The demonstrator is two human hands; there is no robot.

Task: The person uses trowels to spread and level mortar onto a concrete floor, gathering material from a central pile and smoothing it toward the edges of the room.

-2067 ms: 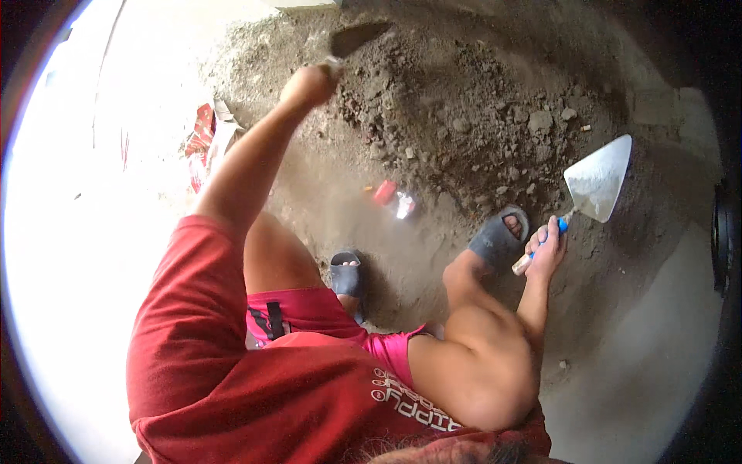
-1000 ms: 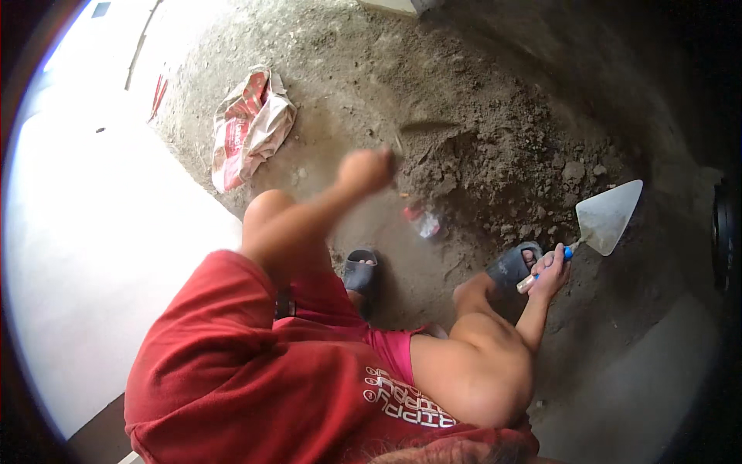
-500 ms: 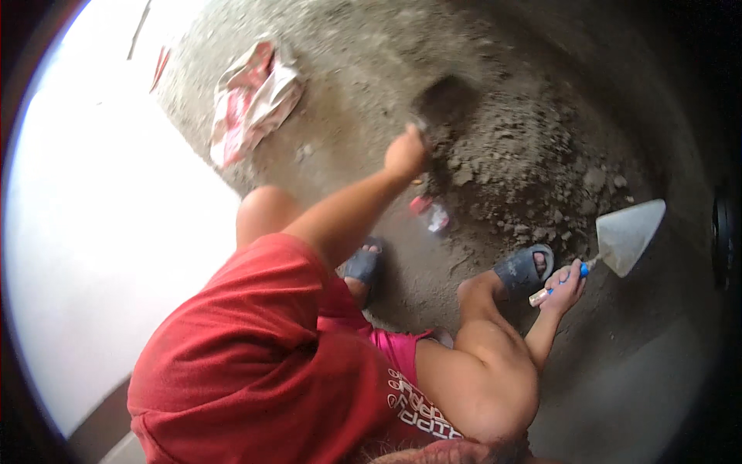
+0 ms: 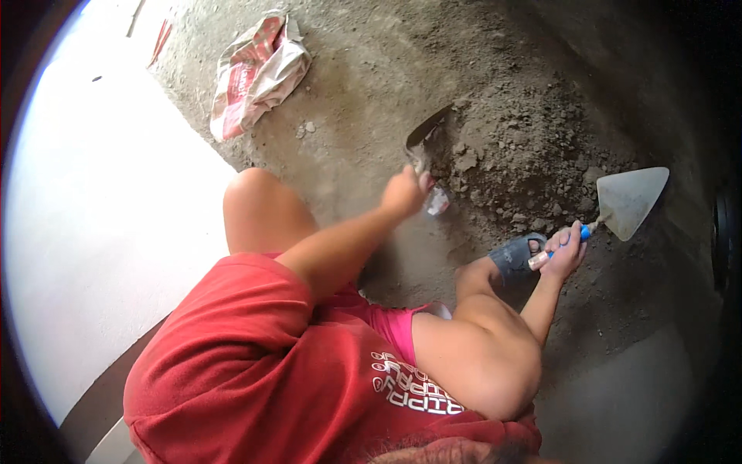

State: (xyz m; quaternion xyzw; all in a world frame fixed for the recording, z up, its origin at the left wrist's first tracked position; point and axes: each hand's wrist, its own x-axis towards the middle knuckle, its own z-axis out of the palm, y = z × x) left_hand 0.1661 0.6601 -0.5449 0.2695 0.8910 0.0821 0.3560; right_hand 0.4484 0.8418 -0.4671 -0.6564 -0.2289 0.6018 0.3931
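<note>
My left hand [image 4: 405, 191] grips the handle of a dark-bladed trowel [image 4: 427, 128], its blade at the left edge of a heap of grey-brown soil and lumps [image 4: 518, 147]. Beside that hand, a small red-and-white crumpled wrapper [image 4: 437, 199] lies on the dusty floor, partly hidden. My right hand [image 4: 566, 249] is wrapped round the blue-and-pale handle of a silver pointed trowel [image 4: 630, 197], held out to the right, over my right sandal and the edge of the heap.
A crumpled red-and-white paper sack [image 4: 255, 77] lies at the upper left on the floor [image 4: 348, 93]. A bright white wall or surface [image 4: 108, 232] fills the left. My sandalled right foot [image 4: 514, 259] rests near the heap. A dark round object [image 4: 723, 240] stands at the far right.
My left hand swung down and right with the dark trowel from higher up, its blade now lower at the heap's edge. My right hand shifted slightly, still holding the silver trowel.
</note>
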